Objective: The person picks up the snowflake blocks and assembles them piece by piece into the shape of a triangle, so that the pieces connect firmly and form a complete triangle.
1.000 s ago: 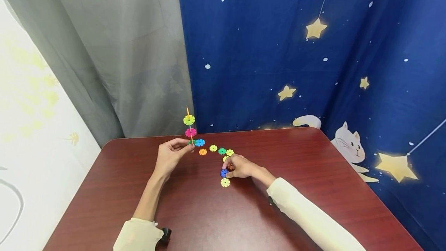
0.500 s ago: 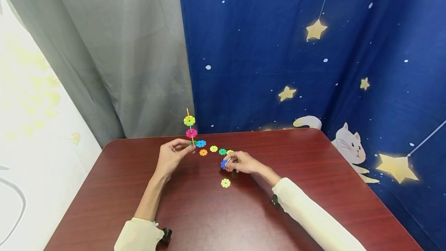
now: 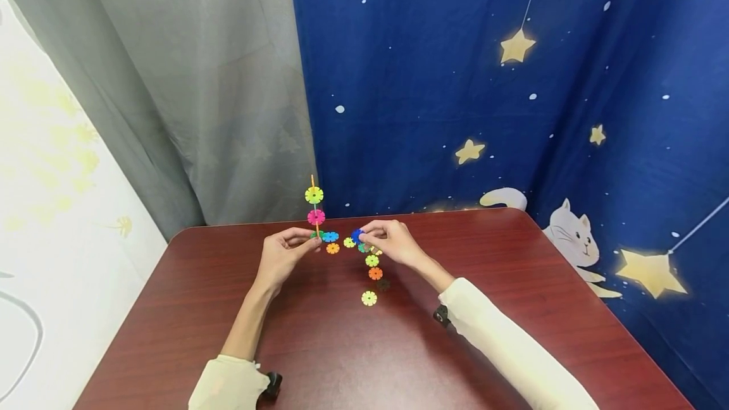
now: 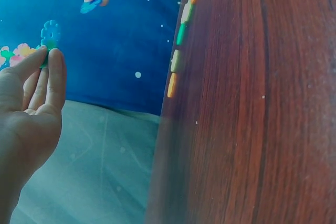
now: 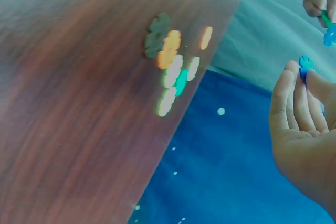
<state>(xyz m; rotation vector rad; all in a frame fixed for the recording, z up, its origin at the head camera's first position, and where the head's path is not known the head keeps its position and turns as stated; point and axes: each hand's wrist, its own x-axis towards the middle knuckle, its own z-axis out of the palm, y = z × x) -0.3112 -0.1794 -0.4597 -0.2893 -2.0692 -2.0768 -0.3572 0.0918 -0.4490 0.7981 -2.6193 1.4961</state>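
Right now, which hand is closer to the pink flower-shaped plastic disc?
Left. The left hand is just below the pink disc, on its left; the right hand is farther away, to its right.

At the head view's upper right, a dark-blue fabric curtain (image 3: 410, 81) is printed with yellow stars (image 3: 517, 47) and a whitish cat (image 3: 571, 239); a grey fabric curtain (image 3: 216, 81) is hung at upper left. A white, yellow-patterned surface (image 3: 45, 207) is seen at far left, a reddish-brown, wood-grained tabletop (image 3: 330, 353) at lower centre.

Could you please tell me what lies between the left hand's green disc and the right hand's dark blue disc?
The head view shows a light blue disc, then a lime disc on the table.
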